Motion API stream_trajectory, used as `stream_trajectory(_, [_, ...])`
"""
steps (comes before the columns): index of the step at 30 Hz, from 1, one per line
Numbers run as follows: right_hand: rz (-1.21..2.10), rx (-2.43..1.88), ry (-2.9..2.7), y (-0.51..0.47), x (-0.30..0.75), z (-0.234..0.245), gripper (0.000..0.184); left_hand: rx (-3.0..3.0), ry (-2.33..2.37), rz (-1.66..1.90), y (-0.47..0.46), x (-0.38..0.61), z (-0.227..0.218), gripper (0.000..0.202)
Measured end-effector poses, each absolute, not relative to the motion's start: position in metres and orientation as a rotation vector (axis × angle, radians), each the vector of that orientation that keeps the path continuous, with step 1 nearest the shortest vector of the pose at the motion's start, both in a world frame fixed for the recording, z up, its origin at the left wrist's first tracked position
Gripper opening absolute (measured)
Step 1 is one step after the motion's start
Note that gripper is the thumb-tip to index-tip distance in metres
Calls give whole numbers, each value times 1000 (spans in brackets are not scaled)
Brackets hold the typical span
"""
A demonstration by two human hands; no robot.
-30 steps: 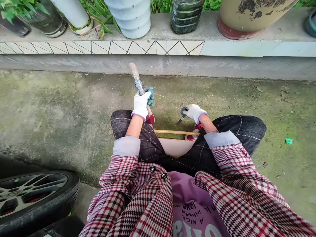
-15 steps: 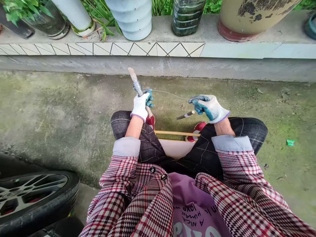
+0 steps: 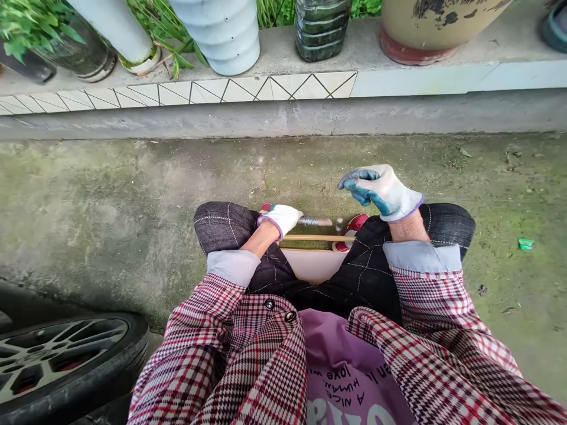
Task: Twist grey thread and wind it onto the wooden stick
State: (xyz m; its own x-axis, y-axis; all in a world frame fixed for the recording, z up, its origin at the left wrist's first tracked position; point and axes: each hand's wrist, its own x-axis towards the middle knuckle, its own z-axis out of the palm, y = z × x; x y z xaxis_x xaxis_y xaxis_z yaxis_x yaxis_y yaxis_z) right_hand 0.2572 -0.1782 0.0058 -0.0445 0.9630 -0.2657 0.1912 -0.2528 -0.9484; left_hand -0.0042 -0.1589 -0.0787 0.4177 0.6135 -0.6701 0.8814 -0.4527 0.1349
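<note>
My left hand [image 3: 283,218], in a white glove with a teal palm, is low between the knees, back upwards. From under it sticks out a stick wound with thin wire [image 3: 315,221], lying nearly level; the fingers around it are mostly hidden. My right hand [image 3: 381,190], gloved alike, hovers above the right knee with thumb and fingers pinched together. Earlier a thin wire ran to these fingertips; now the strand cannot be made out. A small pale round end [image 3: 339,221] shows just beyond the stick's tip, near the right red shoe [image 3: 355,227].
A yellowish bar [image 3: 319,238] crosses between my legs above a pale surface [image 3: 314,262]. Ahead runs a low tiled ledge [image 3: 398,82] with pots and a dark ribbed plastic container [image 3: 322,29]. A car wheel [image 3: 66,354] stands at lower left. Green litter [image 3: 526,244] lies at right.
My left hand has come down and right, turning the wire-wound stick from upright to nearly level. My right hand keeps its pinch almost in place. The dark tool on the ground is now mostly hidden.
</note>
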Motion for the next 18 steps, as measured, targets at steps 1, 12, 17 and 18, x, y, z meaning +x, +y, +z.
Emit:
stream_trajectory(1, [1296, -1585, -1247, -174, 256, 0, 18, 2278, 1178, -770, -165, -2, -79, 38])
stream_trajectory(12, [1041, -2055, -1250, -133, 263, -75, 22, 2405, 1157, -248, -170, 1, -37, 44])
stream_trajectory(17, [1185, -1964, -1644, -142, 252, -72, 29, 1982, 1503, 248, -150, -12, -38, 37])
stream_trajectory(18, [1236, -1925, -1694, -146, 249, -68, 29, 1914, 1537, 346, -147, -16, -41, 36])
